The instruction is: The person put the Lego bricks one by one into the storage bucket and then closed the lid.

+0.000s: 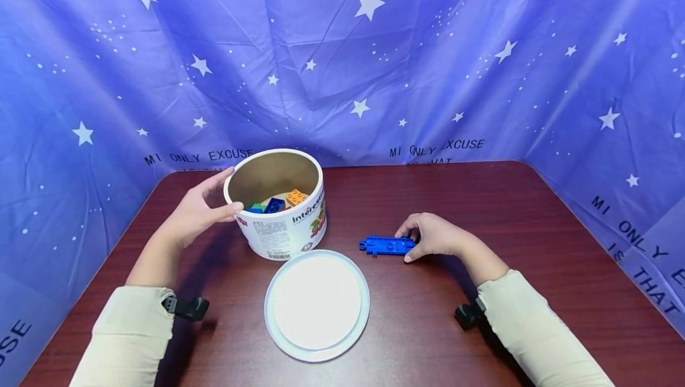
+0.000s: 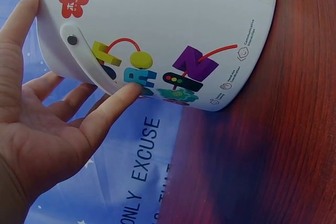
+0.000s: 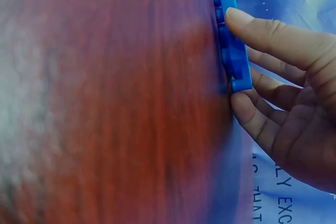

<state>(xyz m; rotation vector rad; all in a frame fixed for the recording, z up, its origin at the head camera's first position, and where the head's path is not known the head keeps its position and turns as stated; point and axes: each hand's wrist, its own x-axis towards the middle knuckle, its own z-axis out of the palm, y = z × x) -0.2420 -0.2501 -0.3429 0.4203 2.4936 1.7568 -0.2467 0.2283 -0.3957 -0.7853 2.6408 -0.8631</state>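
Observation:
A white round bucket with printed pictures stands on the table at the left, its mouth uncovered. My left hand rests on the bucket's left side, thumb at the near part of the rim and the other fingers spread farther back. Orange, dark blue and green building blocks lie inside. At the right, my right hand pinches the right end of a flat blue building-block base with small hooks at its ends. In the right wrist view, my thumb presses one face of this blue base; some fingertips are behind it.
In front of the bucket lies a round white lid on the dark red wooden table. A blue curtain with white stars hangs behind and at both sides. The bucket's white handle hangs against its wall.

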